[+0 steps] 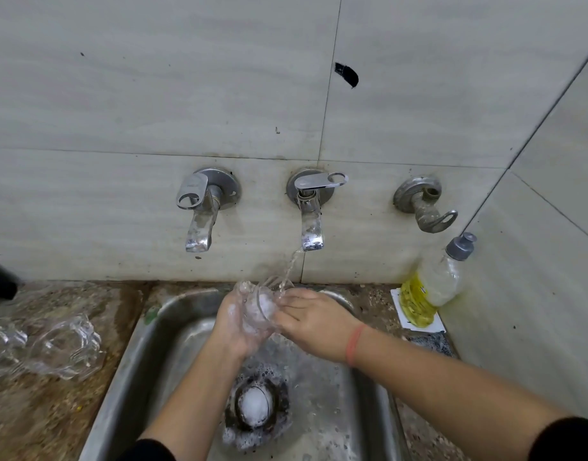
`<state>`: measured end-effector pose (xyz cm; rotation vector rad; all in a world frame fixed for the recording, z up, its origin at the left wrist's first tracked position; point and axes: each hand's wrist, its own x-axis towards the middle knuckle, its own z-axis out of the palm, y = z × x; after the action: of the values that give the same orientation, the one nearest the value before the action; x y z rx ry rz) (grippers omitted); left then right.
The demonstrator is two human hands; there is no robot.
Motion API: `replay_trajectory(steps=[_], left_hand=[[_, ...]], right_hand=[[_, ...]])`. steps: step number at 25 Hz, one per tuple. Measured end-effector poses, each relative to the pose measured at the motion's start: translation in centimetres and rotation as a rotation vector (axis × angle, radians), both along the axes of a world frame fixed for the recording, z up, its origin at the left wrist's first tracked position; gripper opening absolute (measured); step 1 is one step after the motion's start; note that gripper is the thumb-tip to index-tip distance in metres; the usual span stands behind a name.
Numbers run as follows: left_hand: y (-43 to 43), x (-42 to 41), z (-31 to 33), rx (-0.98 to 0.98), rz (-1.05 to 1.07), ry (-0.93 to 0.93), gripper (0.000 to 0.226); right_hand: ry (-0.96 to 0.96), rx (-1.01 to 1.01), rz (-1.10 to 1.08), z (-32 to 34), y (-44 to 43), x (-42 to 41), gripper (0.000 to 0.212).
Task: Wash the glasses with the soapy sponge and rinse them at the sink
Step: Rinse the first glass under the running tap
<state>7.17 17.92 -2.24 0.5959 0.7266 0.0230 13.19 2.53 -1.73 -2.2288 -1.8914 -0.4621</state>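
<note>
Head view, looking down into a steel sink (pixel 119 377). In the middle, above the basin and just under the running tap (pixel 310 211): one clear glass (pixel 264 304), tilted, mouth up toward the thin stream of water (pixel 291 267). Cupped from the left by the left hand (pixel 234 324), fingers curled round the wall and flecked with foam. Touched from the right by the right hand (pixel 314 322), fingers stretched nearly straight along the side, red band (pixel 354 344) on the wrist. Rinsing, by the look of it, with white suds inside the glass.

To do it well: turn the glass slowly under the stream so as to wet the whole rim and inner wall. Fill, swirl, tip out over the foamy drain (pixel 256 407), and repeat until free of white film. Grip low and firm with the left against slipping on wet soap. Rub the outside with the flat right fingers. Hold clear of the spout and the steel edge to avoid a chip. Rinse the foam off the left palm too, or risk smearing it back onto clean glass.

More glasses (pixel 63 344) on the stone counter (pixel 36 410) to the left, lying close together, washed or waiting, cannot tell which. A dry second tap (pixel 199 207) left of the running one.

Writing: a clear bottle (pixel 432 287) with grey cap and yellow label in the right corner, near the wall. Print too small and blurred to read. No brand legible there or on the taps
</note>
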Motion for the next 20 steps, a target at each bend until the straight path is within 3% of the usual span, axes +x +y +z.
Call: replay_trajectory(steps=[3, 4, 7, 8, 10, 12, 14, 15, 17, 19, 20], left_hand=[[-0.9, 0.2, -0.6, 0.033, 0.109, -0.051, 0.036], [-1.0, 0.0, -0.7, 0.011, 0.144, -0.045, 0.036], [0.3, 0.1, -1.1, -0.011, 0.042, -0.033, 0.038], [0.6, 0.0, -1.1, -0.012, -0.013, -0.012, 0.033], [0.3, -0.1, -1.1, -0.047, 0.009, -0.020, 0.025], [-0.4, -0.2, -1.5, -0.059, 0.128, -0.069, 0.037], [-0.6, -0.3, -1.6, -0.023, 0.202, -0.090, 0.047], [-0.6, -0.4, -1.2, 0.006, 0.200, -0.089, 0.049], [0.2, -0.5, -1.2, 0.036, 0.202, -0.020, 0.047], [0.8, -0.7, -1.0, 0.022, 0.230, 0.001, 0.042], [0.8, -0.6, -1.3, 0.028, 0.227, -0.003, 0.041]], right_hand=[[0.526, 0.077, -0.270, 1.9, 2.2, -4.2, 0.011], [0.538, 0.041, -0.264, 2.0, 2.3, -4.1, 0.014], [0.060, -0.024, 0.019, 0.8, 0.6, -1.0, 0.009], [-0.022, -0.032, 0.083, 0.2, 0.3, 0.3, 0.011], [0.047, 0.015, 0.040, 0.1, 0.8, -0.2, 0.012], [0.235, 0.080, -0.106, 1.2, 2.3, -3.0, 0.010], [0.336, 0.005, -0.114, 2.8, 3.7, -4.2, 0.005], [0.478, -0.089, -0.109, 3.8, 4.0, -3.8, 0.012], [1.002, -0.183, -0.186, 5.4, 4.5, -2.5, 0.022], [1.515, -0.087, -0.327, 6.0, 5.7, -1.0, 0.024], [1.679, -0.031, -0.382, 5.9, 6.3, -0.2, 0.028]])
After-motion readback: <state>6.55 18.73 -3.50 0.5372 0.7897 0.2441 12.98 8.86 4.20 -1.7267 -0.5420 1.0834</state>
